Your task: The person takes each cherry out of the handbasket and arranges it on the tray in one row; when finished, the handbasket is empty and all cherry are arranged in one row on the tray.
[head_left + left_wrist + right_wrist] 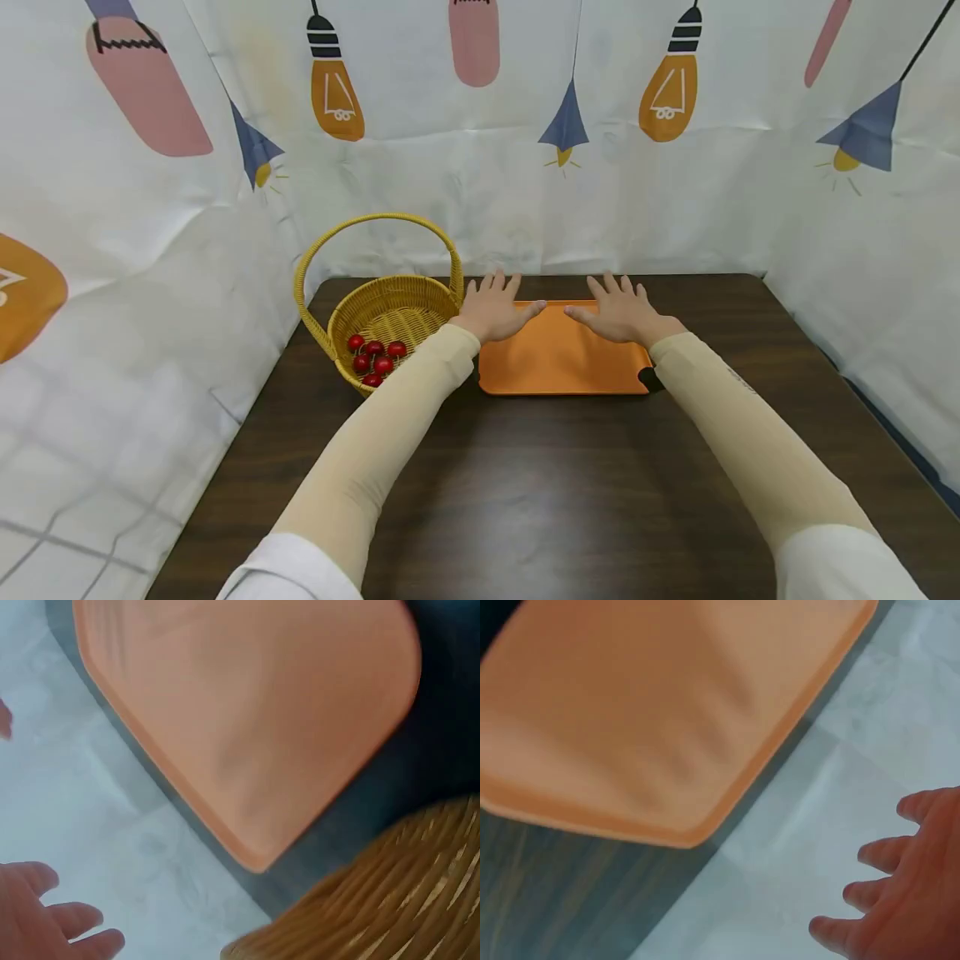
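Observation:
Both hands are held out over an orange tray (562, 358) that lies on the dark wooden table. The left hand (495, 312), fingers spread, is above the tray's left side, close to the yellow wicker basket (408, 292). Over the tray's right side, the right hand (618, 312) also has its fingers spread. Neither hand holds anything. In the left wrist view part of the left hand (37, 919) shows apart from the tray, and the right wrist view shows the right hand (915, 877) likewise apart from it. Several red cherries (382, 365) lie inside the basket.
The basket's tall handle (378, 218) arches up at the table's far left. White cloth (495, 183) printed with lamps hangs behind and at both sides. A small black thing (649, 379) shows at the tray's right edge, partly behind the right forearm.

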The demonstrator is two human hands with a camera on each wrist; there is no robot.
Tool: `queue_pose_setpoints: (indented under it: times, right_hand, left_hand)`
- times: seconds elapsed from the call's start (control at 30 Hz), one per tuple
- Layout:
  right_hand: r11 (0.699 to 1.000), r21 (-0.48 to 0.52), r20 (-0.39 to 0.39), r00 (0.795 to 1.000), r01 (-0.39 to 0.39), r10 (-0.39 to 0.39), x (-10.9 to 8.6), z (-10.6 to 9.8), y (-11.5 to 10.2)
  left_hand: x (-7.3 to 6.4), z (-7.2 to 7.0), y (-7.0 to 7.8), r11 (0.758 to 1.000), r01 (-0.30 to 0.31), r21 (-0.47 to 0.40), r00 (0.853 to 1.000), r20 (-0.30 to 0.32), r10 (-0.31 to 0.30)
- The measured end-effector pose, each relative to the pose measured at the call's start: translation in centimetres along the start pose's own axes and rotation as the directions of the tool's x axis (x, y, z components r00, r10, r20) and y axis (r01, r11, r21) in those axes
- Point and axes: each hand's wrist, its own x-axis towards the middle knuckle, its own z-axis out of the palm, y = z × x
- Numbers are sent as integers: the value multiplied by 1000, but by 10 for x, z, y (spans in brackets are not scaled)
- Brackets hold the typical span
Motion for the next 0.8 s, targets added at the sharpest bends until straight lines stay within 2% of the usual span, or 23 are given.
queue_pose_setpoints:
  times: [0.1,0.17,0.27,0.3,0.37,0.43,0.47,0.57,0.63,0.7,0.8]
  right_hand:
    - [999,11,6,999,31,-31,-5,9,-3]
    - [998,31,9,998,58,-58,-8,16,-6]
    - [991,97,-18,996,93,-92,-13,25,-10]
    - [987,122,-35,994,107,-104,-15,28,-11]
    - [973,181,-76,989,141,-129,-17,35,-13]
    - [957,221,-116,980,186,-163,-19,42,-16]
    - [949,241,-126,976,204,-178,-20,45,-19]
    - [925,288,-126,967,249,-221,-24,55,-29]
    - [905,332,-111,964,266,-242,-27,60,-38]
    - [885,372,-102,960,280,-261,-30,64,-46]
    - [859,416,-100,954,299,-283,-33,70,-57]
  left_hand:
    - [-7,8,2,999,-31,-27,999,7,31]
    - [-14,12,1,997,-51,-58,999,-17,50]
    - [-26,16,-3,987,-89,-135,989,-128,71]
    - [-30,16,-5,980,-105,-168,981,-180,74]
    - [-38,19,-11,961,-149,-232,952,-298,75]
    - [-47,21,-18,941,-200,-275,905,-419,70]
    - [-51,22,-22,930,-229,-289,874,-481,66]
    - [-63,26,-37,904,-306,-300,757,-652,40]
    - [-72,29,-49,893,-334,-301,670,-742,1]
    - [-80,30,-61,884,-336,-326,590,-804,-72]
    - [-94,31,-83,854,-324,-406,495,-842,-213]
